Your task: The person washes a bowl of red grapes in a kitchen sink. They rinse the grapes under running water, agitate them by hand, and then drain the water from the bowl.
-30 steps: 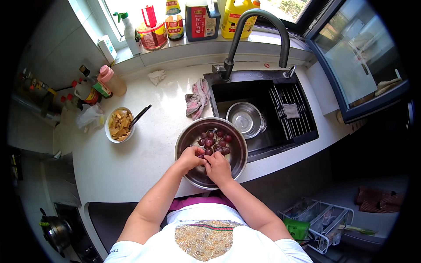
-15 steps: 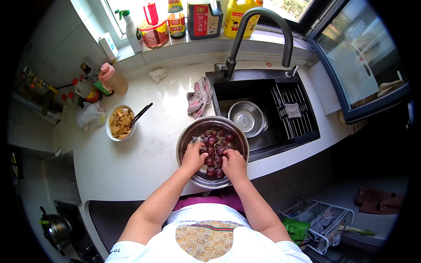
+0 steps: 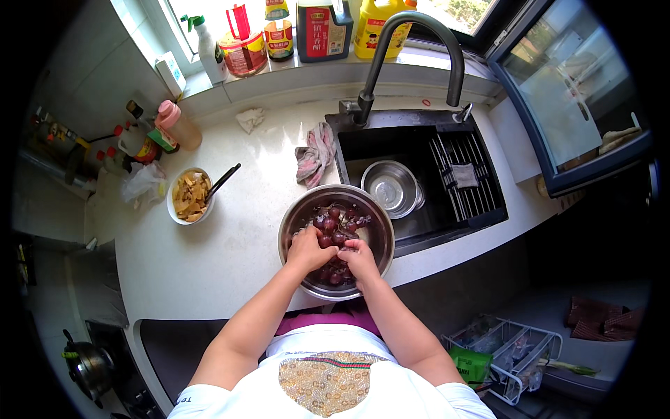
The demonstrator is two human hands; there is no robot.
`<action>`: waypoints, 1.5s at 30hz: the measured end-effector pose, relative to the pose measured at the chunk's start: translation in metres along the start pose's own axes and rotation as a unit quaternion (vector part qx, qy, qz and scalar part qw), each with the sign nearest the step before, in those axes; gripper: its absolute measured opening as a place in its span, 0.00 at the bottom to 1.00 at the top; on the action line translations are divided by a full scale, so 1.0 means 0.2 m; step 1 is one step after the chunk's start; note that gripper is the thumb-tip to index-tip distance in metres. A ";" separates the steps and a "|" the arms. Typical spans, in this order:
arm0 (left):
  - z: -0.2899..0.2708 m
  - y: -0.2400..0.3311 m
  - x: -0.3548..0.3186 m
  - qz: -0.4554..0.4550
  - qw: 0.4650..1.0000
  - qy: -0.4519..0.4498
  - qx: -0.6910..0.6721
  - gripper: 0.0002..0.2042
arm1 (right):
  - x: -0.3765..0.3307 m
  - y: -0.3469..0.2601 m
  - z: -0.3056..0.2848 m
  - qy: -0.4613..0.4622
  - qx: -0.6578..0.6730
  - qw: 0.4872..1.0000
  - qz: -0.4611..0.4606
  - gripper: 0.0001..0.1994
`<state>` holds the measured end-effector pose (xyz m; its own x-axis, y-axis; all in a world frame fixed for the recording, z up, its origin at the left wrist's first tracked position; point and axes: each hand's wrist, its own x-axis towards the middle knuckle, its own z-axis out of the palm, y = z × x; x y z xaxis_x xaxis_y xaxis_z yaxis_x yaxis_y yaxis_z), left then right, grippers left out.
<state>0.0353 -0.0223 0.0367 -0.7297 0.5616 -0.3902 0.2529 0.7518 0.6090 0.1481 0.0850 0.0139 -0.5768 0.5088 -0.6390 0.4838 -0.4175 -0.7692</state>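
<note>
A wide stainless steel bowl (image 3: 382,234) stands at the counter's front edge, left of the sink. In it lies a bunch of dark red grapes (image 3: 333,222), which look wet. Both hands reach down inside the rim. My left hand (image 3: 311,250) is curled round grapes at the bunch's left side, its thumb pointing right. Just across from it, my right hand (image 3: 359,259) has its fingers closed at the middle of the bunch, near the left thumb. What exactly the right fingertips pinch is partly hidden.
The black sink (image 3: 426,223) holds a small steel basin (image 3: 389,188) under a dark faucet (image 3: 457,70). A crumpled rag (image 3: 316,155) lies beside it. Leftward stand a white bowl of food (image 3: 190,197) with a black-handled utensil (image 3: 225,181) and several bottles. An open window (image 3: 565,91) juts in at the right.
Both hands have come closer together over the grapes, the right one moving left and slightly down. The grapes have shifted in the bowl.
</note>
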 end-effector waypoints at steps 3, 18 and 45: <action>0.00 0.05 0.01 -0.011 0.999 -0.027 0.041 0.28 | 0.00 0.00 0.05 0.048 0.169 0.983 -0.048 0.21; 0.02 -0.08 0.07 -0.168 0.777 -0.187 -0.577 0.05 | -0.01 -0.02 0.00 -0.061 0.160 0.982 0.085 0.14; 0.05 0.09 0.02 0.297 0.926 0.234 0.006 0.06 | 0.08 -0.03 0.01 0.048 0.185 0.981 -0.030 0.16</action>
<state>0.0426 -0.0030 0.0396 -0.6538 0.6687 0.3540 0.7029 0.3637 0.6112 0.1343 0.0937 0.0079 -0.5238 0.6012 -0.6034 0.1687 -0.6212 -0.7653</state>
